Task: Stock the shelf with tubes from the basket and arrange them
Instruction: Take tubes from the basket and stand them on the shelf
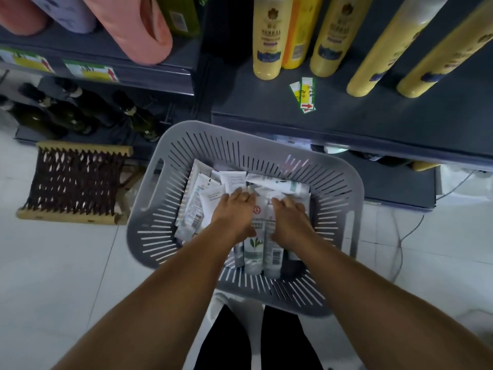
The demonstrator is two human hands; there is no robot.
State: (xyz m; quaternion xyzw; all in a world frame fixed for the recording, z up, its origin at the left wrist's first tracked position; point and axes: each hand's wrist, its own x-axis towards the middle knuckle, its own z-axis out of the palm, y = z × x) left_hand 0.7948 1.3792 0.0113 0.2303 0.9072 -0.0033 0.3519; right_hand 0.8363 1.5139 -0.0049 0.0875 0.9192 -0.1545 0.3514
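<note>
A grey slotted plastic basket (229, 145) stands on the floor in front of me, holding several white tubes (253, 252) with green leaf print and barcodes. Both my hands are down inside it. My left hand (234, 212) lies on the tubes with its fingers curled over the pile. Just beside it, my right hand (290, 220) has its fingers bent down onto the tubes. Whether either hand grips a tube is hidden by the hands themselves. The dark shelf (373, 116) rises just behind the basket.
Several yellow bottles (269, 44) stand on the shelf, with loose price tags (305, 93) in front of them. Pink jugs (141, 28) sit on the upper left shelf, dark glass bottles (72, 110) below. A woven stool (74, 182) stands left of the basket.
</note>
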